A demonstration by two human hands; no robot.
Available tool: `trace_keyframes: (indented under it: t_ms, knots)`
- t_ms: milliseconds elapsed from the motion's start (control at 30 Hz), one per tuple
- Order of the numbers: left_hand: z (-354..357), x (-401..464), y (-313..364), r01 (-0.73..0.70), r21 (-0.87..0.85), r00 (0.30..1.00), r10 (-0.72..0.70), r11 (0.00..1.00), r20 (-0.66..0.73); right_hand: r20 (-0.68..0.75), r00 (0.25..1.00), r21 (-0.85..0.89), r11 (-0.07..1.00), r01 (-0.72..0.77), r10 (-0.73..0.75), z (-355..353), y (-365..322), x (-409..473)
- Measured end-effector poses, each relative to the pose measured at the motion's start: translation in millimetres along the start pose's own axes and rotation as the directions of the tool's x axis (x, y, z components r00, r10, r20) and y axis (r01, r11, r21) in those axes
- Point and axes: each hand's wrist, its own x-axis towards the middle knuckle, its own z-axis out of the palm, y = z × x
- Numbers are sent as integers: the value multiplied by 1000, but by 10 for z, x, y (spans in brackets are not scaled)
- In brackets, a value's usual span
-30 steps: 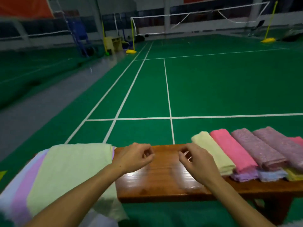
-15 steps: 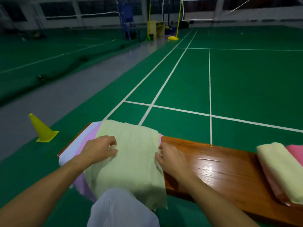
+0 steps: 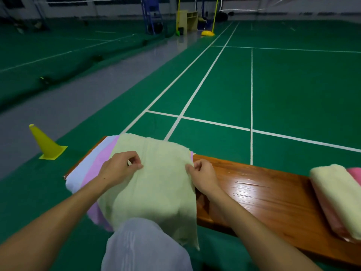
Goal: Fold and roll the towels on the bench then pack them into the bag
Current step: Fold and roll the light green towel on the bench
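A pale green towel (image 3: 156,184) lies unfolded on top of a stack at the left end of the wooden bench (image 3: 254,196); its near edge hangs over the front. A pink towel (image 3: 101,161) and a pale blue one (image 3: 86,169) show beneath it. My left hand (image 3: 119,167) pinches the green towel on its left part. My right hand (image 3: 203,175) pinches its right edge. At the right end lie a rolled yellow towel (image 3: 332,194) and a rolled pink towel (image 3: 354,173). No bag is in view.
A yellow cone (image 3: 46,142) stands on the floor left of the bench. My knee in light trousers (image 3: 144,245) sits under the hanging towel. Green court floor with white lines stretches beyond; net posts and a blue stand are far back.
The view swung left from the bench's middle to the towel stack. Both hands moved from the bare wood onto the green towel and now pinch it.
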Motion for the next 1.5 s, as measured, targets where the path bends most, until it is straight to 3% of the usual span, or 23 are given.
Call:
trace_keyframes:
  t_ms: [200, 433, 633, 767, 1033, 1200, 1300, 1400, 1500]
  knots:
    - [-80, 4, 668, -116, -119, 993, 114, 986, -25, -173, 983, 160, 983, 93, -65, -516, -10, -176]
    - [316, 87, 1842, -223, -194, 971, 235, 955, 43, -326, 939, 105, 983, 151, -109, -1643, 291, -296]
    - [1091, 35, 2470, -207, -123, 957, 227, 971, 181, -333, 941, 6, 998, 61, -56, -2380, 801, -379]
    - [1480, -22, 2545, -180, -79, 957, 193, 981, 217, -255, 966, -80, 996, 24, -44, -2526, 1079, -351]
    - [1572, -60, 2561, -221, -47, 939, 226, 974, 260, -113, 988, -29, 994, -107, 103, -2536, 1156, -343]
    - [1381, -32, 2255, -167, 61, 983, 161, 984, 91, -204, 975, -8, 995, -95, 91, -2560, 1193, -355]
    - [1328, -64, 2105, -38, 124, 993, 23, 992, 120, -234, 969, -40, 995, -92, 80, -2578, 1258, -405]
    - [1276, -102, 2067, 42, -38, 986, -35, 998, 161, -232, 971, -68, 995, -74, 56, -2611, 1302, -465]
    - [1231, -66, 2040, 62, -192, 960, -6, 979, 279, -204, 974, -3, 995, -103, 100, -2619, 1331, -482]
